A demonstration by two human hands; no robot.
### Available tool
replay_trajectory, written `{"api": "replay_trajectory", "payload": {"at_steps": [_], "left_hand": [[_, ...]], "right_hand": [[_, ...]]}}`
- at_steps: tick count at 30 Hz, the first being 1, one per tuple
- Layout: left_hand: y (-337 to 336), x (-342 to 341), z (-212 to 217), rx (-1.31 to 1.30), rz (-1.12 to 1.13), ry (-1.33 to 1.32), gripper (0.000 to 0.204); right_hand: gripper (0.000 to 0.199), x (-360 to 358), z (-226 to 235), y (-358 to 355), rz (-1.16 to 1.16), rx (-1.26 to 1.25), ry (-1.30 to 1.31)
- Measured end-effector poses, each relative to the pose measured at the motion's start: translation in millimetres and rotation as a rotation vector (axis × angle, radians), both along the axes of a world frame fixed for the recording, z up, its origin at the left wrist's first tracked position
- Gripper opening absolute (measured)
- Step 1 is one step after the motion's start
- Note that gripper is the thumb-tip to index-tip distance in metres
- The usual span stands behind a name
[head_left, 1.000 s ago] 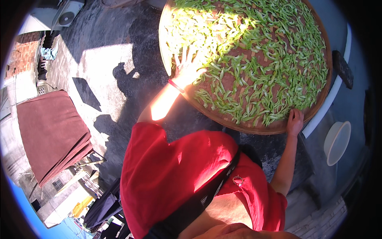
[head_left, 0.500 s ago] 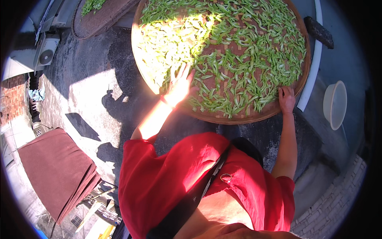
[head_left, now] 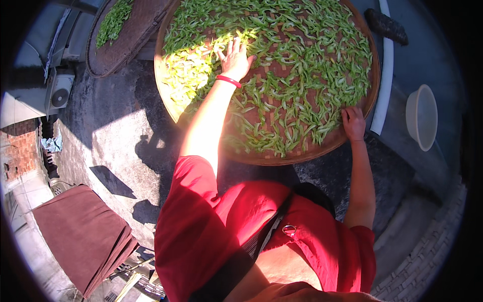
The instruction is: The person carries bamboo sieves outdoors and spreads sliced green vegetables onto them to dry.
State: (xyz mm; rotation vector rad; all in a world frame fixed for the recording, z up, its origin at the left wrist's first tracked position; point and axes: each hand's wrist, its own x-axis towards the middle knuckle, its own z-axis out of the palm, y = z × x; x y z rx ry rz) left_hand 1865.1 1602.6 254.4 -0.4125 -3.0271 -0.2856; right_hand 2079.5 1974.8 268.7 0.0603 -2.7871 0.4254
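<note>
A wide round woven bamboo tray (head_left: 314, 151) is covered with thin green vegetable strips (head_left: 287, 103) in a loose layer. My left hand (head_left: 235, 61) lies over the strips on the tray's left half, fingers spread, with a red band (head_left: 229, 80) at the wrist. Sunlight falls on that arm and on the strips beside it. At the tray's near right rim is my right hand (head_left: 354, 124), its fingers bent over the edge beside the strips. The thumb's hold under the rim is hidden.
Another woven tray (head_left: 128, 43) with a small heap of green strips stands at far left. A white pipe (head_left: 385, 75), a dark block (head_left: 386, 26) and a pale basin (head_left: 421, 118) are at the right. Brown cloth (head_left: 83, 229) hangs at lower left.
My left hand has moved forward across the strips, farther from the near rim. My right hand stays at the rim. The view has shifted a little.
</note>
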Motion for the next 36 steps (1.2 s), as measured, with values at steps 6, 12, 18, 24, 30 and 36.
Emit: {"api": "replay_trajectory", "payload": {"at_steps": [6, 12, 18, 24, 30, 36], "left_hand": [[28, 35, 4, -0.044, -0.209, -0.070, 0.071], [8, 40, 6, 0.053, -0.208, 0.170, 0.049], [1, 92, 52, 0.523, -0.171, 0.056, 0.014], [-26, 182, 54, 0.669, 0.114, -0.137, 0.015], [-53, 275, 58, 0.417, 0.228, -0.049, 0.013], [-55, 318, 83, 0.493, 0.298, -0.161, 0.009]], "right_hand": [[0.009, 7, -1, 10, -0.040, -0.048, 0.031], [0.008, 3, -5, 10, 0.000, -0.091, 0.100], [0.017, 8, 0, 47, -0.346, -0.948, 0.154], [0.048, 38, 12, 231, -1.105, -1.774, 0.707], [0.044, 39, -13, 342, -1.158, -1.901, 0.533], [0.020, 62, -34, 388, -0.969, -1.711, 0.712]]}}
